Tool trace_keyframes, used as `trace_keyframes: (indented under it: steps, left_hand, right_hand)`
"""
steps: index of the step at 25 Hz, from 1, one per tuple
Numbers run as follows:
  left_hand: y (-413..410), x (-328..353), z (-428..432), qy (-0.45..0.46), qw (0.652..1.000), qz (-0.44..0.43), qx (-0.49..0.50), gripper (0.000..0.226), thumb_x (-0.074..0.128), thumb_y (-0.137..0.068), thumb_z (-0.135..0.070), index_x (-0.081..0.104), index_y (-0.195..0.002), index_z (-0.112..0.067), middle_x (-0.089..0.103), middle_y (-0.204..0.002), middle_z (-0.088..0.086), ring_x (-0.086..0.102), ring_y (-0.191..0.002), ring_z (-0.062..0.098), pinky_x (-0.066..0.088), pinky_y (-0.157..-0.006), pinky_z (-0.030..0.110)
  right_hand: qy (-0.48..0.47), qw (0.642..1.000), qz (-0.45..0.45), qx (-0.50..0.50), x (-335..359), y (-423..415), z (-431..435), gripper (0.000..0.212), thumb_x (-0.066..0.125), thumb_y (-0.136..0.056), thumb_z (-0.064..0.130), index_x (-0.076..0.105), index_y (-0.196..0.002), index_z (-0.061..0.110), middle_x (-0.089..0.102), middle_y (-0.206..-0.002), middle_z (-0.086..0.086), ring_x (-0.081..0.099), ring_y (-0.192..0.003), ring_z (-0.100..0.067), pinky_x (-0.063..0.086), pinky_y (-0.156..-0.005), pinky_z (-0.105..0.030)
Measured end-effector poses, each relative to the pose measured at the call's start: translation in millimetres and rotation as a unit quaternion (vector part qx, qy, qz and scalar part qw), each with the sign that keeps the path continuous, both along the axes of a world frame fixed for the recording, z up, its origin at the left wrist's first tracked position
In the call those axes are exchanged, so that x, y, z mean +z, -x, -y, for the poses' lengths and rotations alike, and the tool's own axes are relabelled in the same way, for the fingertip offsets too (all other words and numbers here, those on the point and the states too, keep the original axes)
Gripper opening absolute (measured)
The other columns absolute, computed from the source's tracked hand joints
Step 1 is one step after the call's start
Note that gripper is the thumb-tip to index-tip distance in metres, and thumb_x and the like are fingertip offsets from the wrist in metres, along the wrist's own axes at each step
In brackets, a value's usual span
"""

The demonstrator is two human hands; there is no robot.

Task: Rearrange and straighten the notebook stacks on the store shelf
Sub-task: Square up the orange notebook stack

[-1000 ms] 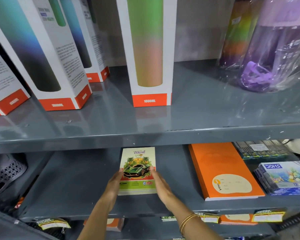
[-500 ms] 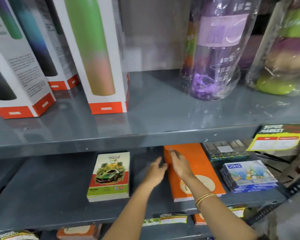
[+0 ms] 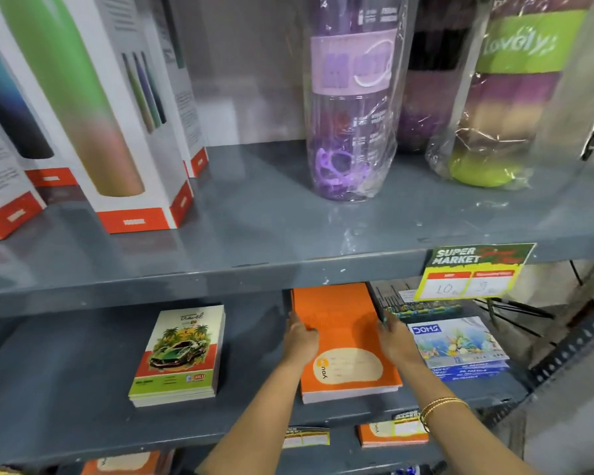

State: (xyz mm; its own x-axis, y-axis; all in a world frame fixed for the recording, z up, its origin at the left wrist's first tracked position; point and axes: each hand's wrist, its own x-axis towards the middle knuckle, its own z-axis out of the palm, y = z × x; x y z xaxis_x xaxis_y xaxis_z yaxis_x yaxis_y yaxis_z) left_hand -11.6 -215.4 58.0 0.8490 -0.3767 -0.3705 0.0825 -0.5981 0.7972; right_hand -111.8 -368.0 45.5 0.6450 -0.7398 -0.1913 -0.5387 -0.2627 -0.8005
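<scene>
Fingers (image 3: 297, 325) of left hand (image 3: 300, 341) lying extended, close together, flat against left edge of orange notebook stack (image 3: 343, 341); right hand (image 3: 396, 342) pressing likewise on right edge, so both palms bracketing stack, nothing pinched. Stack sitting on lower shelf (image 3: 66, 399), between car-cover notebook stack (image 3: 179, 354) and blue DOMS box (image 3: 458, 347), right hand squeezing between stack and box. Judging: paper pile moderately heavy, covers smooth, top copies likely sliding; gripping low on long sides, squeezing evenly, looks safest.
</scene>
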Motion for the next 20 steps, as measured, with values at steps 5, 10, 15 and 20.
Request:
trace_keyframes:
  steps: [5, 10, 15, 20]
  left_hand:
    - [-0.5, -13.9, -1.5, 0.05, 0.992, -0.111, 0.04, 0.041, 0.048, -0.091, -0.028, 0.04, -0.13, -0.018, 0.065, -0.111, 0.006, 0.064, -0.098, 0.025, 0.054, -0.091, 0.046]
    - [2.7, -11.0, -6.5, 0.081, 0.981, -0.17, 0.053, 0.032, 0.047, -0.094, -0.04, 0.04, -0.121, -0.024, 0.06, -0.112, 0.003, 0.062, -0.087, 0.018, 0.052, -0.071, 0.034]
    - [-5.7, -22.3, -7.0, 0.118, 0.961, -0.235, 0.084, 0.055, 0.044, -0.088, -0.059, 0.037, -0.133, -0.029, 0.062, -0.125, 0.008, 0.064, -0.106, 0.03, 0.052, -0.095, 0.052]
    - [-5.4, -23.7, -8.9, 0.154, 0.947, -0.265, 0.097, 0.05, 0.038, -0.092, -0.055, 0.038, -0.134, -0.028, 0.064, -0.122, 0.009, 0.067, -0.1, 0.029, 0.055, -0.086, 0.047]
  right_hand:
    - [-0.061, 0.997, -0.026, 0.029, -19.6, 1.8, 9.5, 0.037, 0.037, -0.099, 0.018, 0.045, -0.134, 0.008, 0.053, -0.137, -0.019, 0.048, -0.126, -0.038, 0.035, -0.106, -0.045]
    - [-0.148, 0.988, -0.032, 0.013, -26.5, -0.4, 13.6, 0.041, 0.031, -0.101, 0.024, 0.041, -0.14, 0.016, 0.047, -0.142, -0.017, 0.044, -0.128, -0.036, 0.033, -0.106, -0.044]
    - [-0.211, 0.977, -0.023, -0.035, -24.8, -0.6, 15.5, 0.04, 0.03, -0.101, 0.032, 0.044, -0.137, 0.025, 0.045, -0.143, -0.014, 0.046, -0.126, -0.037, 0.036, -0.103, -0.046]
    - [-0.234, 0.97, -0.025, -0.06, -27.3, -1.7, 11.9, 0.041, 0.034, -0.097, 0.044, 0.043, -0.136, 0.033, 0.044, -0.145, -0.01, 0.046, -0.125, -0.037, 0.036, -0.107, -0.054]
